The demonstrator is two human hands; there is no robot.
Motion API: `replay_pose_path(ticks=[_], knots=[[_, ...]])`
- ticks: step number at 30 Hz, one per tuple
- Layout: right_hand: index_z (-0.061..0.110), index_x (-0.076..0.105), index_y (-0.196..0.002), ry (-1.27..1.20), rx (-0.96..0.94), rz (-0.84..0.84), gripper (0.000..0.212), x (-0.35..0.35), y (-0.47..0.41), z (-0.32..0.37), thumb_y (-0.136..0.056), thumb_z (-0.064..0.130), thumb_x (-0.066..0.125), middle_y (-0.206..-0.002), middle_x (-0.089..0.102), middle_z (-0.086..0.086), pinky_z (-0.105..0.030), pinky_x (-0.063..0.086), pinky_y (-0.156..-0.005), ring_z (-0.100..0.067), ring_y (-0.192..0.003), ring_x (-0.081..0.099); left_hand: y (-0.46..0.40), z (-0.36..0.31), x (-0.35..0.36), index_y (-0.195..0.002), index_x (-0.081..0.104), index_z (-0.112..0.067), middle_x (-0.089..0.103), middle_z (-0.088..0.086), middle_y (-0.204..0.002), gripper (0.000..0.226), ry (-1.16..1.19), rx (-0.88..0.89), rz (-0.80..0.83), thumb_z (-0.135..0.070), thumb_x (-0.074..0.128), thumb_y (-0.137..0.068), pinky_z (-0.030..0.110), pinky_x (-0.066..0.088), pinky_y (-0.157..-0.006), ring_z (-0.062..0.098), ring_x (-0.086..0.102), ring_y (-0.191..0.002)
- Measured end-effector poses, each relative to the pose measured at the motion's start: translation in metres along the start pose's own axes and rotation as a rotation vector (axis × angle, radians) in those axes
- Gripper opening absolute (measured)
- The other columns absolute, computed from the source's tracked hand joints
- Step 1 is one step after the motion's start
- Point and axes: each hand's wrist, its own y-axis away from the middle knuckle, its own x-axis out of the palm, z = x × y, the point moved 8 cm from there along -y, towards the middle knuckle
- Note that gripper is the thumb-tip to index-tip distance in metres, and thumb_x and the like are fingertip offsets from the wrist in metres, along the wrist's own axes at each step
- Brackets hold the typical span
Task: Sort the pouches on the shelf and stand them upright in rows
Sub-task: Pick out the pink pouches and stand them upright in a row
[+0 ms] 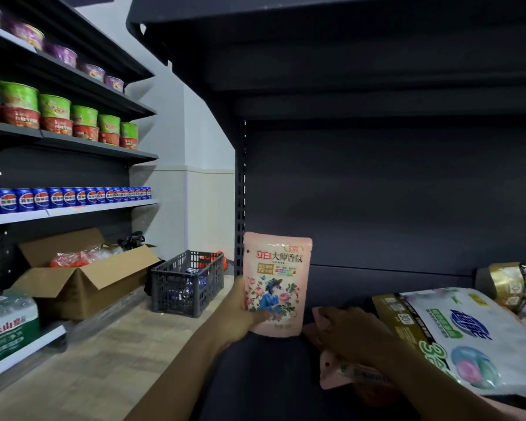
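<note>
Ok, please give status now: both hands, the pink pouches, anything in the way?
Left hand holds upright pink pouch on shelf. Right hand grips flat pink pouches. White pouch lies close right.

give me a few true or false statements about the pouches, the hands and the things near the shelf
1. The left hand holds a pink flower-printed pouch upright on the dark shelf. True.
2. The right hand hangs free in the air. False: it rests on pink pouches lying flat.
3. The large white and green printed packs lie to the right of the hands. True.
4. The dark plastic crate sits on a top shelf. False: it sits low, beside the open cardboard box.
5. The upright pouch is blue. False: it is pink.
</note>
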Motion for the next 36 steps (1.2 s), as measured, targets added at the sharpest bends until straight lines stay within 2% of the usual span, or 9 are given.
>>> replay_pose_path(ticks=[4,9,13,18,22,25,31,34,36], knots=[[0.029,0.038,-0.139,-0.059,0.050,-0.016,0.048,-0.005,0.007,-0.010,-0.094,0.044,0.040,-0.133,0.053,-0.008,-0.033,0.044,-0.093,-0.028,-0.118,0.054,-0.008,0.007,0.006,-0.124,0.037,-0.018,0.061,-0.002,-0.119,0.056,-0.064,-0.031,0.021,0.002,0.066,-0.081,0.039,0.050,-0.098,0.012,0.061,-0.109],[0.031,0.035,-0.141,-0.062,0.069,-0.039,0.050,-0.006,0.011,-0.010,-0.094,0.045,0.040,-0.136,0.049,-0.009,-0.035,0.043,-0.095,-0.029,-0.120,0.052,-0.012,0.005,0.005,-0.124,0.032,-0.022,0.058,-0.003,-0.121,0.056,-0.152,-0.031,0.036,-0.004,0.065,-0.084,0.034,0.049,-0.099,0.011,0.058,-0.111],[0.033,0.036,-0.141,-0.094,0.071,-0.044,0.050,-0.006,0.013,-0.010,-0.092,0.045,0.043,-0.137,0.047,-0.009,-0.037,0.043,-0.097,-0.031,-0.121,0.051,-0.011,0.005,0.008,-0.132,0.028,-0.021,0.057,-0.011,-0.116,0.062,-0.161,-0.020,0.033,-0.007,0.065,-0.084,0.023,0.049,-0.089,0.003,0.058,-0.106],[0.033,0.040,-0.138,-0.145,0.077,-0.054,0.049,-0.006,0.014,-0.011,-0.091,0.045,0.045,-0.135,0.049,-0.008,-0.038,0.043,-0.098,-0.029,-0.120,0.051,-0.010,0.006,0.008,-0.137,0.022,-0.026,0.057,-0.008,-0.122,0.071,-0.140,-0.027,0.035,-0.004,0.064,-0.084,0.031,0.046,-0.100,0.007,0.056,-0.112],[0.030,0.040,-0.136,-0.124,0.127,0.005,0.056,-0.002,0.012,-0.012,-0.086,0.056,0.043,-0.138,0.046,-0.009,-0.037,0.040,-0.102,-0.029,-0.125,0.046,-0.010,0.005,0.011,-0.144,0.012,-0.025,0.055,-0.010,-0.124,0.084,-0.119,-0.007,0.029,-0.002,0.065,-0.083,0.029,0.045,-0.101,0.004,0.056,-0.110],[0.030,0.043,-0.132,-0.110,0.130,0.018,0.063,-0.002,0.011,-0.011,-0.080,0.063,0.039,-0.139,0.046,-0.007,-0.037,0.040,-0.100,-0.030,-0.125,0.046,-0.009,0.005,0.010,-0.143,0.014,-0.026,0.056,-0.007,-0.125,0.083,-0.101,-0.012,0.007,-0.003,0.066,-0.082,0.029,0.045,-0.099,0.009,0.056,-0.114],[0.015,0.041,-0.129,-0.153,0.132,-0.076,0.043,-0.012,0.015,-0.013,-0.091,0.033,0.047,-0.128,0.056,-0.011,-0.033,0.046,-0.091,-0.028,-0.115,0.057,-0.003,0.009,0.009,-0.135,0.027,-0.020,0.061,-0.005,-0.118,0.075,-0.037,-0.014,-0.024,0.005,0.068,-0.078,0.013,0.055,-0.070,0.000,0.060,-0.100],[0.015,0.031,-0.134,-0.226,0.128,-0.143,0.044,-0.020,0.019,-0.014,-0.094,0.024,0.045,-0.126,0.057,-0.014,-0.031,0.047,-0.086,-0.027,-0.112,0.059,0.004,0.006,0.008,-0.128,0.030,-0.020,0.061,0.001,-0.120,0.071,-0.032,-0.004,-0.051,0.006,0.071,-0.075,0.013,0.055,-0.067,0.001,0.061,-0.096],[0.018,0.022,-0.142,-0.288,0.133,-0.226,0.052,-0.029,0.024,-0.017,-0.095,0.021,0.044,-0.123,0.059,-0.016,-0.032,0.048,-0.083,-0.028,-0.108,0.061,0.012,-0.002,-0.001,-0.125,0.033,-0.019,0.060,0.003,-0.123,0.072,-0.137,0.056,-0.164,0.000,0.077,-0.071,0.019,0.056,-0.077,0.005,0.061,-0.102]])
